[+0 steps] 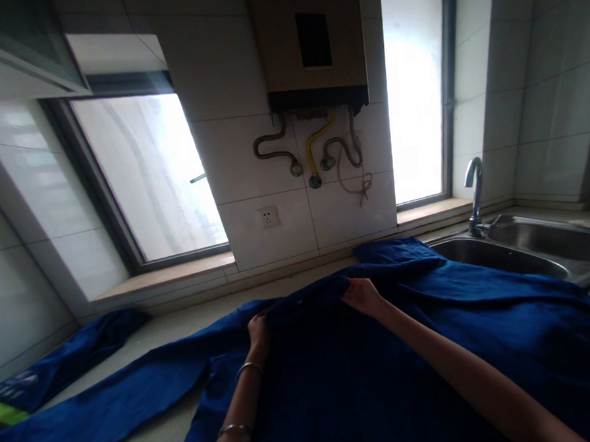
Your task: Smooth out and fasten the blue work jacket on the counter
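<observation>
A large dark blue garment [332,371] lies spread over the kitchen counter [181,322], one sleeve stretching out to the left. My left hand [258,330] grips the cloth near its far edge, with bangles on the wrist and forearm. My right hand [362,294] pinches the same far edge a little to the right, where the fabric bunches up into a fold. Both hands sit close together at the top of the garment.
A steel sink [534,251] with a tap [475,195] is at the right, and the cloth reaches its rim. Another blue garment [60,365] lies at the left end. A water heater [310,45] with hoses and a wall socket [269,217] hang between two windows.
</observation>
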`<state>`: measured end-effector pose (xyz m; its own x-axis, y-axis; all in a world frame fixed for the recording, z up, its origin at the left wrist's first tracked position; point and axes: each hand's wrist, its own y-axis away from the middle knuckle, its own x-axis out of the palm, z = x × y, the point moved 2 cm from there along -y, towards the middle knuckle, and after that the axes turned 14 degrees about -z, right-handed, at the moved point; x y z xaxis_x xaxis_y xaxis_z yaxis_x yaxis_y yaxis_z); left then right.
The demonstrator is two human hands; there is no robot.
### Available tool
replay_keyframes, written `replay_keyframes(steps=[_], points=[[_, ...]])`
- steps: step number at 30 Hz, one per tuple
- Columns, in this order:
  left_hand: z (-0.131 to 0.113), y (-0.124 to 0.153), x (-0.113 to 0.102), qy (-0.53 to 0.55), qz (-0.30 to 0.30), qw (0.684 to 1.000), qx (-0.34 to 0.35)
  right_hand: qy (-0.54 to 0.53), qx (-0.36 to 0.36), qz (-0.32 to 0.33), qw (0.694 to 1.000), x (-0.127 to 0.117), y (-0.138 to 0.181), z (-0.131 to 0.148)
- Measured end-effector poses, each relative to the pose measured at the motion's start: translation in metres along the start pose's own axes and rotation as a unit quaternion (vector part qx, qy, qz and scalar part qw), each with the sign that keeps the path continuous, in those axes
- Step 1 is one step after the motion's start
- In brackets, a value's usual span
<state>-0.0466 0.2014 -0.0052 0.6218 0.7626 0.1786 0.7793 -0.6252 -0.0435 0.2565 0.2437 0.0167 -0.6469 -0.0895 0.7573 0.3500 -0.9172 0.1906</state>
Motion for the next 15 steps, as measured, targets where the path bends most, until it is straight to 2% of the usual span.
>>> replay_keyframes(steps=[4, 6, 7, 8, 9, 10, 11, 12, 13, 15], points=[[-0.022, 0.007, -0.01, -0.081, -0.096, 0.984, 0.127, -0.007, -0.011, -0.019, 1.0, 0.002, 0.002, -0.004], [-0.04, 0.019, -0.009, -0.113, -0.09, 0.962, 0.231, 0.0, -0.027, -0.03, 0.999, 0.005, 0.003, -0.006], [-0.049, 0.03, -0.004, -0.134, -0.048, 0.944, 0.296, 0.007, -0.038, -0.034, 0.999, 0.006, 0.003, -0.008], [-0.055, 0.044, 0.004, -0.155, 0.018, 0.92, 0.361, 0.016, -0.052, -0.038, 0.998, 0.008, 0.003, -0.009], [-0.059, 0.06, 0.015, -0.173, 0.097, 0.889, 0.413, 0.027, -0.068, -0.04, 0.997, 0.009, 0.003, -0.011], [-0.059, 0.078, 0.027, -0.183, 0.178, 0.862, 0.437, 0.039, -0.084, -0.04, 0.995, 0.01, 0.003, -0.013], [-0.056, 0.094, 0.04, -0.181, 0.239, 0.852, 0.428, 0.052, -0.098, -0.039, 0.993, 0.01, 0.003, -0.015], [-0.05, 0.108, 0.051, -0.171, 0.27, 0.861, 0.396, 0.067, -0.112, -0.038, 0.991, 0.01, 0.003, -0.016], [-0.043, 0.12, 0.062, -0.155, 0.286, 0.883, 0.339, 0.084, -0.128, -0.039, 0.987, 0.009, 0.003, -0.017], [-0.026, 0.131, 0.076, -0.114, 0.267, 0.931, 0.22, 0.124, -0.165, -0.046, 0.977, 0.006, 0.003, -0.018]])
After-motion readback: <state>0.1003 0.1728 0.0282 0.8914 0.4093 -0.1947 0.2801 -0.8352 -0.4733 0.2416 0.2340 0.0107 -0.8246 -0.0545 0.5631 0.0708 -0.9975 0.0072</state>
